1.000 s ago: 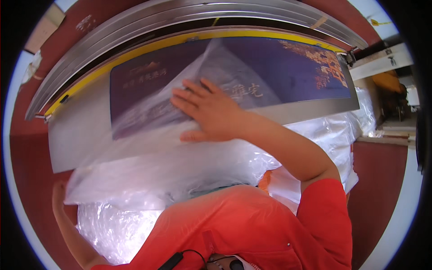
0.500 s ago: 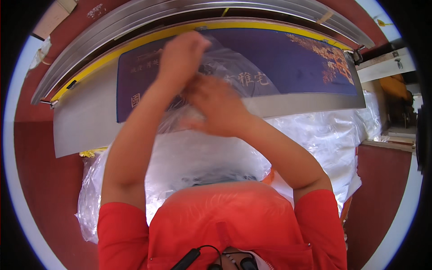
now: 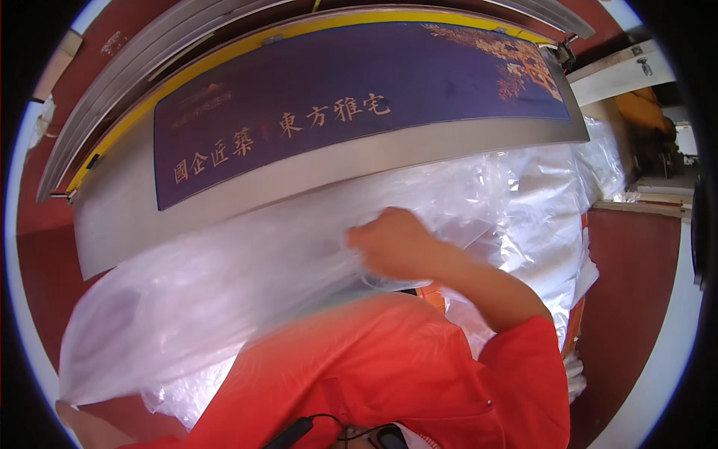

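A sheet of clear plastic film (image 3: pixel 187 299) stretches in front of me from the lower left to the middle. At the lower left rim, my left hand (image 3: pixel 71 419) grips the film's corner, which is drawn to a point there; part of this hand is cut off. My right hand (image 3: pixel 393 243) is closed on the film near the middle, its fingers curled and slightly blurred. Beyond the film lies a dark blue mat (image 3: pixel 314 82) with gold lettering and an orange tree design at its right end. It rests on a grey metal plate (image 3: pixel 120 217).
A yellow strip (image 3: pixel 172 82) and a silver rail (image 3: pixel 97 105) run along the plate's far side. More crumpled clear plastic (image 3: pixel 546 187) is heaped at the right. A dark red floor (image 3: pixel 636 299) shows on both sides. A white panel (image 3: pixel 621 75) stands at the far right.
Both hands have come off the blue mat toward me, drawing the clear film away. My left hand has swung to the lower left; the mat's lettering is now uncovered.
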The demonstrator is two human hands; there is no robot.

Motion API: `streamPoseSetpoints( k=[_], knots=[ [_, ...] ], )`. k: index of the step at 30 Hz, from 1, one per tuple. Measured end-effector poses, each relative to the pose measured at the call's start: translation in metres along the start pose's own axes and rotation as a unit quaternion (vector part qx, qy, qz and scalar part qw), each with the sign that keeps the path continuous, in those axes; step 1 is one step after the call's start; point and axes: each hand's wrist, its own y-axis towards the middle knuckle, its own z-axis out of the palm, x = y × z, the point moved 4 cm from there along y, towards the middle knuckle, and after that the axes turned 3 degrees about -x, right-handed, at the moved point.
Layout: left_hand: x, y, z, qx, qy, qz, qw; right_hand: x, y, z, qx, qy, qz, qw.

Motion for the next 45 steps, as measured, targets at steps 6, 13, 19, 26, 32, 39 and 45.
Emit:
streamPoseSetpoints(
  k=[6,13,19,26,32,39,45],
  knots=[
    [-0.233,-0.033,0.064,0.004,-0.220,0.219,0.950,-0.209,-0.200,-0.093,-0.083,0.388,0.346,0.851],
    [-0.465,-0.126,0.044,-0.012,-0.267,0.320,0.909,-0.152,-0.389,-0.387,-0.806,-0.066,0.063,0.585],
    [-0.399,-0.073,0.080,-0.042,-0.143,0.292,0.945,-0.218,-0.154,-0.198,-0.340,-0.334,0.316,0.820],
    [-0.331,-0.088,0.064,0.008,-0.056,0.171,0.984,-0.423,-0.272,-0.203,-0.339,-0.284,0.531,0.723],
    [-0.189,0.038,0.081,0.044,0.105,0.313,0.943,-0.432,-0.223,-0.226,-0.598,0.251,0.350,0.676],
    [-0.339,-0.111,0.124,0.068,-0.196,0.312,0.927,-0.529,-0.490,0.057,-0.296,-0.254,0.670,0.631],
    [-0.316,-0.056,0.094,0.115,-0.225,0.292,0.923,-0.513,-0.251,0.175,-0.196,-0.162,0.658,0.709]
  ],
)
